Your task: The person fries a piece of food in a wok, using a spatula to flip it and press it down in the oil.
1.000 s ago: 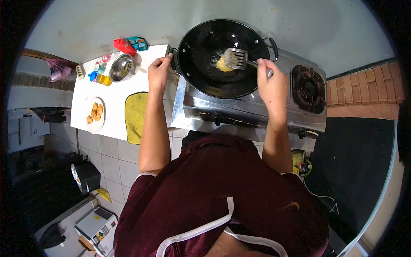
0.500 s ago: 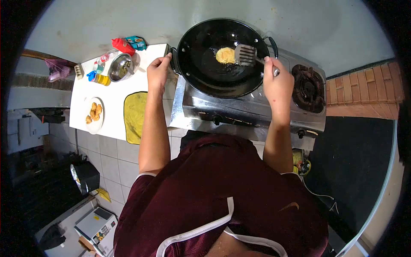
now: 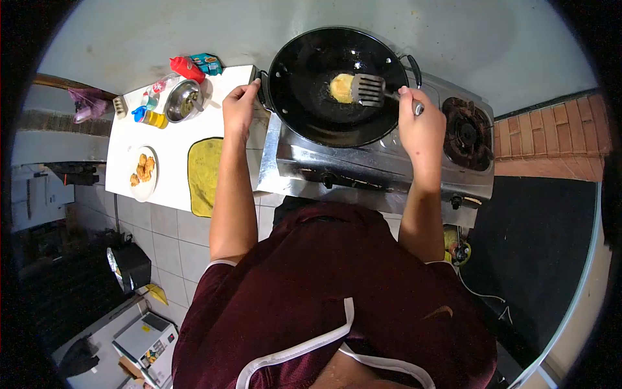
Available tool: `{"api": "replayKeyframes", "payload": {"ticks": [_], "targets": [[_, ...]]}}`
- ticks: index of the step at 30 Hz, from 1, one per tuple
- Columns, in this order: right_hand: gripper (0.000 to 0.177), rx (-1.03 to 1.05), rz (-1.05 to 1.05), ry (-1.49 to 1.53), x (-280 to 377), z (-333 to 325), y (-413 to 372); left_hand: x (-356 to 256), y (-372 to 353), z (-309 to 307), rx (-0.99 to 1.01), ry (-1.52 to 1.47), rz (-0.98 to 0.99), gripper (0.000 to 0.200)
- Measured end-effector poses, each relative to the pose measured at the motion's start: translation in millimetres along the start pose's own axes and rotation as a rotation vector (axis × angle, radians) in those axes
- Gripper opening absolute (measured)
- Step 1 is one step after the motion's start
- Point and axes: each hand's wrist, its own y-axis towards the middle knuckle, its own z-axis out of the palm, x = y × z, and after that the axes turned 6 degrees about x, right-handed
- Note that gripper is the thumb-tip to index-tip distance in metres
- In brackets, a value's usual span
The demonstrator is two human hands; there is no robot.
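Note:
A black wok (image 3: 311, 110) sits on the left burner of a steel gas stove (image 3: 363, 165). A round yellow patty (image 3: 341, 87) lies in the wok's oily middle. My right hand (image 3: 420, 126) grips the handle of a slotted metal spatula (image 3: 370, 90), whose blade touches the patty's right edge. My left hand (image 3: 240, 110) holds the wok's left handle.
The stove's right burner (image 3: 466, 134) is bare. On the white counter (image 3: 168, 181) to the left are a plate of fried pieces (image 3: 143, 172), a yellow cloth (image 3: 205, 175), a steel bowl (image 3: 182, 101), small bottles (image 3: 150, 115) and packets (image 3: 194, 65). Tiled floor lies below.
The spatula lifted off the patty, swung to its right, and now presses against its right edge. The patty shifted slightly. My left hand stayed on the wok handle.

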Motion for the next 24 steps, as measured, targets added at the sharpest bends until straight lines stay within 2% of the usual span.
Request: {"api": "replayKeyframes", "payload": {"ticks": [3,6,11,13,15,17,18,24], "targets": [[0.028,-0.042,-0.023,-0.013,5.2,2.1,1.1,-1.3,-0.6,1.5,-0.001,-0.012,0.003,0.031],[0.026,0.011,-0.004,0.228,4.2,21.1,-1.6,-1.0,0.1,0.5,-0.009,-0.006,-0.023,0.031],[0.028,0.093,0.082,0.129,2.6,10.8,-2.8,-1.2,0.9,-2.5,0.013,0.035,-0.038,0.032],[0.032,-0.019,-0.008,0.015,-8.3,2.4,2.6,-1.8,-0.6,-0.1,-0.003,0.026,-0.017,0.032],[0.034,-0.042,-0.012,0.019,-11.5,-1.2,8.7,-1.0,-1.4,0.3,-0.016,0.018,0.007,0.032],[0.03,-0.021,0.083,0.048,-8.6,-2.2,11.9,-0.9,-1.3,0.5,-0.002,-0.018,-0.001,0.032],[0.032,-0.035,0.025,0.026,-8.9,2.3,12.2,-1.6,-1.2,0.7,0.0,-0.019,0.001,0.032],[0.029,0.064,0.025,0.168,-2.8,22.4,1.2,-1.8,-1.4,0.1,0.008,-0.002,-0.019,0.031]]}}
